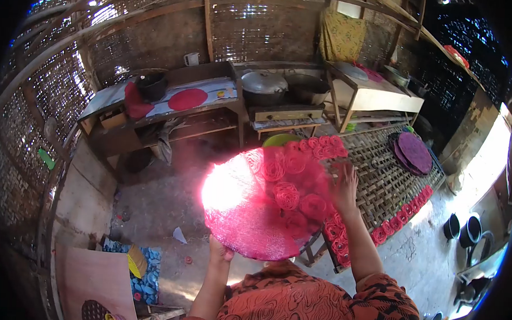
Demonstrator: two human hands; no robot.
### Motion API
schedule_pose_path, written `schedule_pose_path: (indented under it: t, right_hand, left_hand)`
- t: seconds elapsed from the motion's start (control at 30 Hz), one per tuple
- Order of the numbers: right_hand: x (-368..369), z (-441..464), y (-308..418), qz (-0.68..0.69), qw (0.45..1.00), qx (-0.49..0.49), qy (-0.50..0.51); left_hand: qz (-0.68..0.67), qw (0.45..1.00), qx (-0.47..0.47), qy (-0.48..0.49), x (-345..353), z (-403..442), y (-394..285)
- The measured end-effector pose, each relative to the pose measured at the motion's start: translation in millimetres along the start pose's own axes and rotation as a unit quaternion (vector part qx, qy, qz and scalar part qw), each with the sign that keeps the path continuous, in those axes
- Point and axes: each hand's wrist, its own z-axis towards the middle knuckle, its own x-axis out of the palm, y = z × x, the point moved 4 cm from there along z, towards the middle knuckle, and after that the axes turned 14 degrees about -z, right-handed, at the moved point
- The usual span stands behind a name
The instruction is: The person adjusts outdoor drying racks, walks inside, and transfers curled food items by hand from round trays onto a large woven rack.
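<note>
A round, bright pink tray [247, 236] is held up in front of me, its left part washed out by sunlight. My left hand [220, 248] grips its near left edge from below. Several pink coiled nests, like swirled noodle strands, lie on its right half; one coiled nest [287, 195] shows near the middle. Just right of the tray, over the woven bamboo rack [374, 164], is my right hand [345, 185]. Its fingers look apart and nothing shows in them, though motion blurs them slightly. More pink nests [338, 239] line the rack's edges.
Purple round mats [412, 153] are stacked at the rack's far end. Behind stand a lidded pot [264, 84] and a wide pan [306, 88] on a stove. A low bench [212, 110] holds a red round mat [187, 99]. Dark pans [470, 229] sit at right.
</note>
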Motion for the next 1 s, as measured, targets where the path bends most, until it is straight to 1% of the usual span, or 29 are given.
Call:
schedule_pose_path:
  t: [0.03, 0.07, 0.1, 0.13, 0.17, 0.2, 0.27, 0.3, 0.37, 0.4, 0.47, 0.57, 0.6, 0.63, 0.67, 0.7, 0.77, 0.8, 0.87, 0.9, 0.97, 1.0]
  right_hand:
    - [-15, -5, 17, -0.095, 0.993, -0.041, -0.061]
    - [-14, -15, 33, 0.033, 0.998, -0.058, -0.005]
    - [-8, -20, 36, 0.033, 0.998, -0.059, -0.002]
    - [13, -28, 38, 0.088, 0.986, -0.093, 0.11]
    - [34, -37, 40, 0.141, 0.957, -0.124, 0.22]
    - [53, -38, 37, 0.139, 0.958, -0.119, 0.22]
    - [82, -36, 46, 0.175, 0.934, -0.207, 0.231]
    - [72, -33, 57, 0.171, 0.937, -0.201, 0.228]
    - [49, -32, 85, 0.073, 0.919, -0.319, 0.219]
    - [44, -28, 86, 0.068, 0.922, -0.313, 0.216]
    - [45, -32, 79, 0.027, 0.896, -0.284, 0.341]
    - [54, -39, 55, 0.046, 0.903, -0.23, 0.36]
    - [67, -45, 47, 0.042, 0.905, -0.224, 0.359]
    - [77, -50, 47, 0.144, 0.911, -0.266, 0.281]
    - [78, -52, 48, 0.243, 0.899, -0.306, 0.197]
    - [73, -51, 53, 0.239, 0.902, -0.303, 0.193]
    - [65, -54, 66, 0.103, 0.891, -0.39, 0.207]
    - [59, -49, 66, 0.101, 0.893, -0.387, 0.206]
    - [62, -38, 58, 0.066, 0.893, -0.332, 0.297]
    - [71, -34, 45, 0.068, 0.895, -0.326, 0.297]
    - [87, -16, -2, 0.157, 0.926, -0.25, 0.235]
    - [85, -3, -23, 0.197, 0.943, -0.176, 0.203]
  left_hand:
    - [-0.004, 1.0, 0.005, -0.002, 0, 1, -2]
    - [-0.009, 1.0, 0.005, -0.005, 1, 2, -5]
    - [-0.013, 1.0, 0.002, -0.007, 1, 3, -6]
    - [-0.013, 1.0, 0.0, -0.009, 0, 3, -6]
    - [0.001, 1.0, 0.008, -0.021, -2, 2, -8]
    - [0.016, 0.999, 0.015, -0.031, -3, 2, -8]
    - [0.012, 1.0, 0.0, -0.024, -4, 1, -10]
    - [0.006, 1.0, -0.008, -0.017, -2, 1, -11]
    - [0.006, 1.0, -0.018, -0.019, -3, -2, -12]
    - [0.005, 1.0, -0.018, -0.015, -2, 0, -12]
    - [0.003, 1.0, -0.026, -0.009, 1, -2, -11]
    - [0.017, 0.999, -0.035, -0.008, -8, -1, -8]
    - [0.009, 0.999, -0.036, -0.001, -6, -2, -7]
    - [0.009, 0.999, -0.042, 0.004, -5, -1, -6]
    - [0.012, 0.999, -0.038, -0.001, -5, 1, -5]
    - [0.014, 0.999, -0.034, -0.006, -2, 2, -5]
    - [0.018, 0.999, -0.036, -0.008, 3, 8, -3]
    - [0.024, 0.999, -0.042, 0.001, 3, 13, -2]
    - [0.032, 0.998, -0.051, 0.005, 11, 24, 2]
    - [0.037, 0.998, -0.056, 0.004, 14, 28, 2]
    - [0.058, 0.997, -0.047, 0.0, 15, 44, 0]
    - [0.063, 0.997, -0.041, -0.011, 18, 54, -2]
